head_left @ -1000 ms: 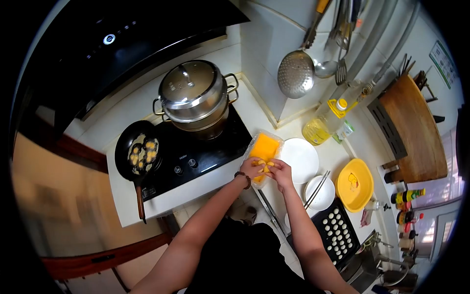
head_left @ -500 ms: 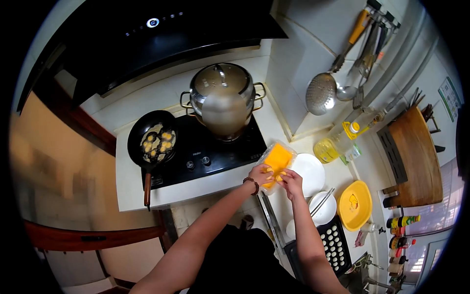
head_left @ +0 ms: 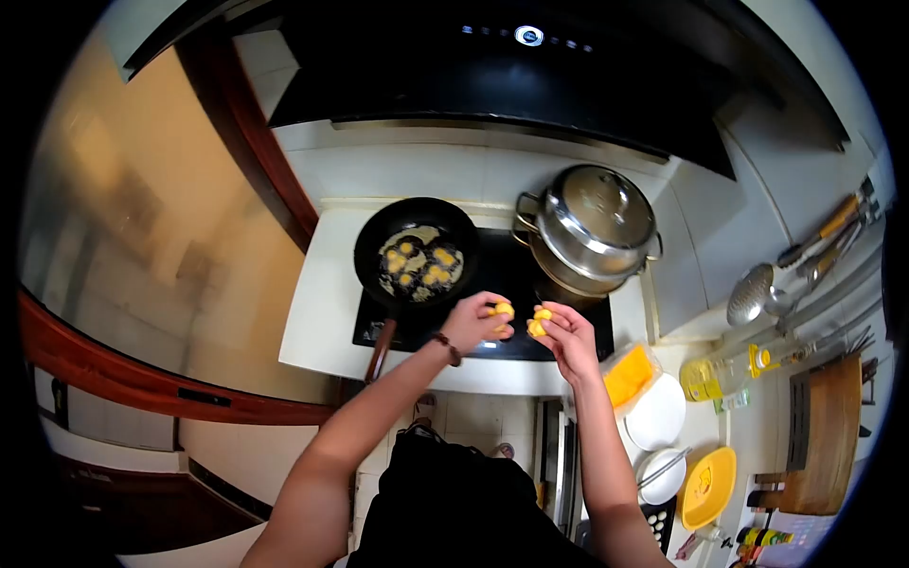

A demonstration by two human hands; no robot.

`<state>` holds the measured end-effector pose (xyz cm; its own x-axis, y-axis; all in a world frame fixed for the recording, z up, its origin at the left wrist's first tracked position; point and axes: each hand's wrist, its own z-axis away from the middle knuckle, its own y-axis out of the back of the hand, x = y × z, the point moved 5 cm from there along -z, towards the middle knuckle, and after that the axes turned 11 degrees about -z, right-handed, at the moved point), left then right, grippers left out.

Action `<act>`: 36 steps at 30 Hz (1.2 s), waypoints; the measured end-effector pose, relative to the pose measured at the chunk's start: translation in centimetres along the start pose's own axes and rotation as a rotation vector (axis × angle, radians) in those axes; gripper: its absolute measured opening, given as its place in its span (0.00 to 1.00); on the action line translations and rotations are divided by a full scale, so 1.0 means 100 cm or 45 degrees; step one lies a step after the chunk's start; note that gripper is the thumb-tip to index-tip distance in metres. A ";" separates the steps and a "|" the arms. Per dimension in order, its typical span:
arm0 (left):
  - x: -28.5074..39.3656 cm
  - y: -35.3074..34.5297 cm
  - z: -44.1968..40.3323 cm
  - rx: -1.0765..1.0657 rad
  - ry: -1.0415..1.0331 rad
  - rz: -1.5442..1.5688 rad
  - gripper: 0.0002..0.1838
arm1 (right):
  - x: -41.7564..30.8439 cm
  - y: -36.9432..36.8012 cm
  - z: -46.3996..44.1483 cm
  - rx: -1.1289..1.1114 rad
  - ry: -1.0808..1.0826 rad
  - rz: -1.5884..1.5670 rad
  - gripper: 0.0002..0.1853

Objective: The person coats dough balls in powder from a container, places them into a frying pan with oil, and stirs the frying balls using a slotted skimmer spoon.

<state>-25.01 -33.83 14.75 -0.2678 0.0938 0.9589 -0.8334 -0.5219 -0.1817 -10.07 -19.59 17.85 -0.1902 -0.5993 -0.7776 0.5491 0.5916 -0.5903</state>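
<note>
My left hand [head_left: 472, 324], with a beaded bracelet at the wrist, pinches small yellow balls [head_left: 504, 310] over the front of the black stove, right of the frying pan. A short gap away, my right hand [head_left: 572, 343] holds more small yellow balls [head_left: 538, 328] between its fingertips. Their exact kind I cannot tell. In the black frying pan [head_left: 372, 237], several similar yellow pieces [head_left: 405, 279] lie in clusters amid a pale film. The pan's wooden handle [head_left: 382, 348] points toward me.
A lidded steel pot [head_left: 589, 241] stands on the right of the stove [head_left: 502, 256]. Rightward on the counter are an orange slab in clear plastic [head_left: 627, 377], a white plate [head_left: 655, 417], a bowl with chopsticks [head_left: 660, 478], a yellow basin [head_left: 710, 488] and an oil bottle [head_left: 703, 379].
My view has turned left toward the stove. Both hands have moved away from the orange slab to the stove front, carrying the yellow balls, and are now farther apart.
</note>
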 end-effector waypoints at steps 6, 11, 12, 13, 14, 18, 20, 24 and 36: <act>0.035 0.195 -0.011 0.247 -0.155 -0.608 0.16 | 0.055 -0.118 -0.118 -0.153 -0.065 0.323 0.17; 0.025 0.287 -0.037 0.406 -0.099 -1.204 0.14 | 0.131 -0.156 -0.220 -0.218 0.057 0.976 0.17; 0.024 0.296 -0.043 0.392 -0.145 -1.334 0.14 | 0.141 -0.165 -0.231 -0.189 0.127 1.163 0.16; 0.020 0.301 -0.050 0.379 -0.194 -1.460 0.15 | 0.144 -0.178 -0.234 -0.154 0.223 1.372 0.16; 0.009 0.304 -0.062 0.361 -0.074 -1.517 0.17 | 0.159 -0.175 -0.249 -0.176 0.240 1.464 0.17; -0.001 0.298 -0.078 0.245 0.075 -1.662 0.18 | 0.201 -0.169 -0.279 -0.193 0.216 1.732 0.19; -0.021 0.298 -0.088 0.227 0.079 -1.701 0.17 | 0.204 -0.179 -0.275 -0.180 0.179 1.911 0.19; -0.027 0.295 -0.100 0.141 0.072 -1.794 0.11 | 0.216 -0.172 -0.286 -0.198 0.123 1.967 0.19; -0.041 0.300 -0.148 0.279 -0.179 -1.695 0.11 | 0.215 -0.161 -0.322 -0.095 0.083 1.925 0.21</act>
<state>-56.08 -37.36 2.18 0.7364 0.5494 0.3948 -0.3224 -0.2280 0.9187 -49.23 -24.61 3.64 0.4621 0.6019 -0.6513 0.2143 0.6368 0.7406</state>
